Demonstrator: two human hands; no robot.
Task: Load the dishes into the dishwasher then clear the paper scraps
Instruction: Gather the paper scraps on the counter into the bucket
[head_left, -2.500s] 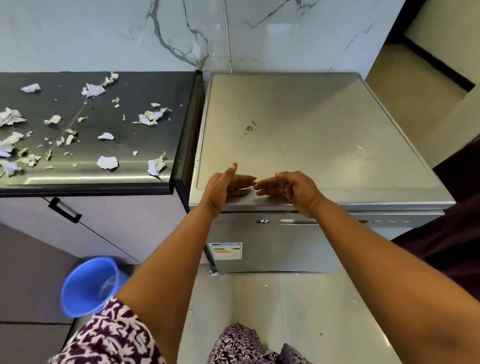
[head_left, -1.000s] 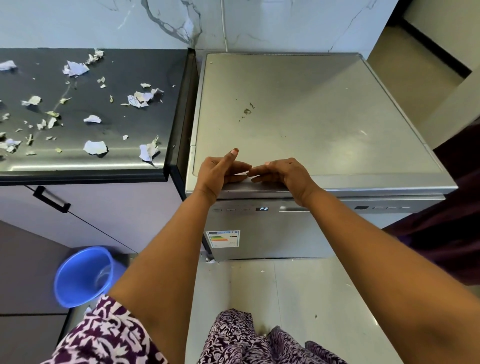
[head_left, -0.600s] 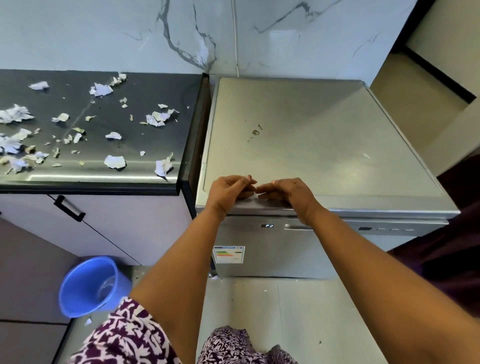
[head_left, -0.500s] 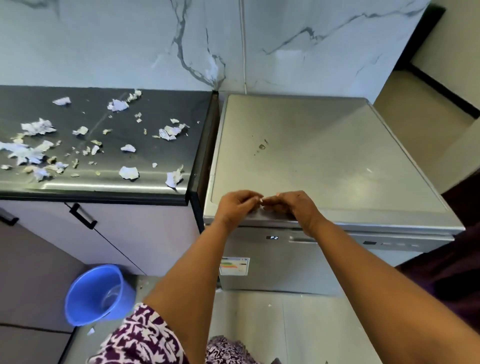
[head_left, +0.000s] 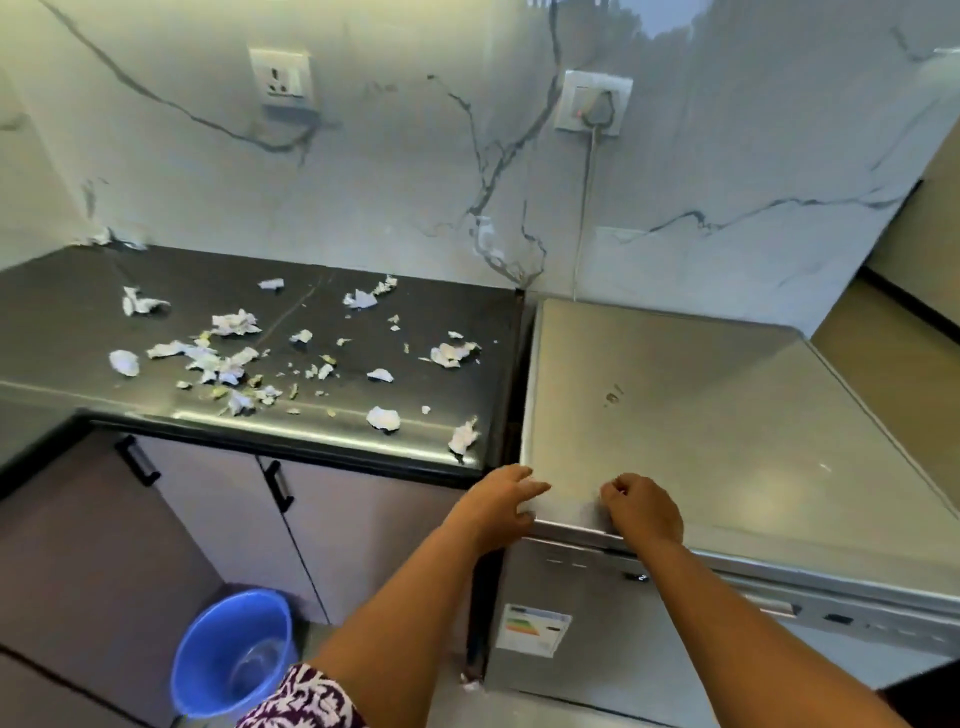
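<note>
The silver dishwasher (head_left: 701, 415) stands at the right with its door closed. My left hand (head_left: 498, 506) lies at the front left corner of its top, fingers loosely extended, holding nothing. My right hand (head_left: 641, 506) rests on the front edge a little to the right, fingers curled under, nothing visible in it. Torn paper scraps (head_left: 228, 358) lie scattered over the black countertop (head_left: 67, 332) to the left; the nearest scrap (head_left: 463, 435) sits by the counter's right front corner. No dishes are in view.
A blue bucket (head_left: 234, 657) stands on the floor below the counter, beside grey cabinet doors with black handles (head_left: 278, 486). Two wall sockets (head_left: 592, 101) sit on the marble wall; a cord runs down behind the dishwasher. A small scrap (head_left: 470, 683) lies on the floor.
My hands have moved apart along the dishwasher's front edge, the left one shifting to the left corner. The view has swung up and left, showing more counter and wall.
</note>
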